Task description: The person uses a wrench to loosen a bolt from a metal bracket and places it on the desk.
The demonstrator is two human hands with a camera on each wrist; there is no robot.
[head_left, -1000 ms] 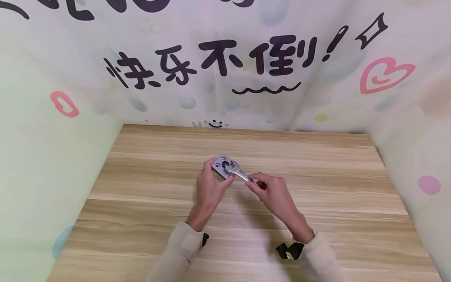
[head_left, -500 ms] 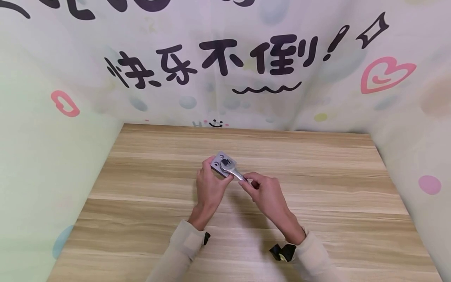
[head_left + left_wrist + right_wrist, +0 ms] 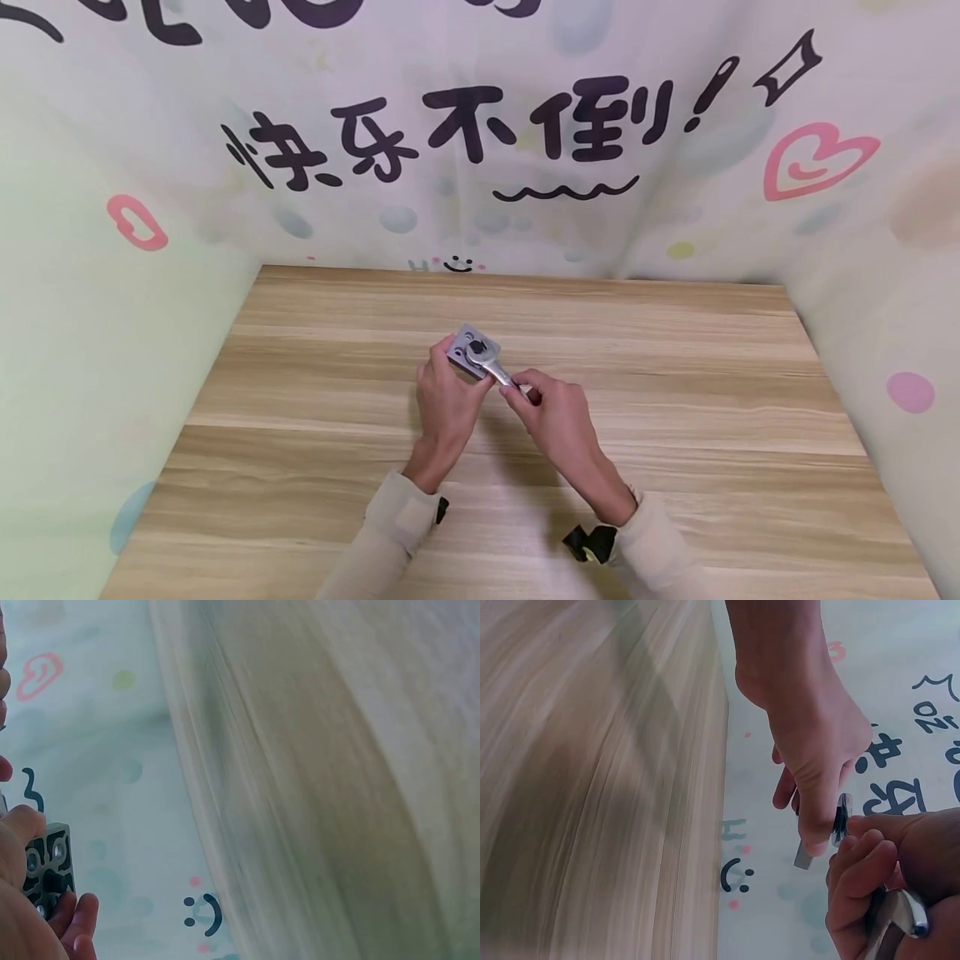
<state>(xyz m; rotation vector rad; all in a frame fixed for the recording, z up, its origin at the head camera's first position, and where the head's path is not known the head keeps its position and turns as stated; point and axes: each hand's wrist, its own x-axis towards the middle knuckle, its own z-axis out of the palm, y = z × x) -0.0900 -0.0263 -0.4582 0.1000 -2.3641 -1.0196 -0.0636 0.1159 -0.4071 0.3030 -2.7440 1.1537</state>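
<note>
In the head view my left hand (image 3: 448,408) holds a small grey square plate (image 3: 467,332) by its edges, fingers on the left side and thumb at the near corner. A black bolt (image 3: 477,346) stands up from the plate's middle. My right hand (image 3: 558,421) pinches the handle of a silver wrench (image 3: 489,363), whose head sits around the bolt. The left wrist view shows the plate's underside (image 3: 58,851), with metal-ringed holes and a black round part in the middle. In the right wrist view, the wrench's other open end (image 3: 907,915) sticks out from the right hand.
Both hands are above a wood-grain table (image 3: 675,375). A printed white backdrop (image 3: 480,217) with black lettering rises at the back, and pale walls (image 3: 90,333) close in the sides. Dark wrist cameras (image 3: 590,543) sit by the light sleeves.
The wrench head has moved left from the bolt's side to sit around it. The right hand has shifted left and the handle has swung steeper. The left hand stays nearly in place.
</note>
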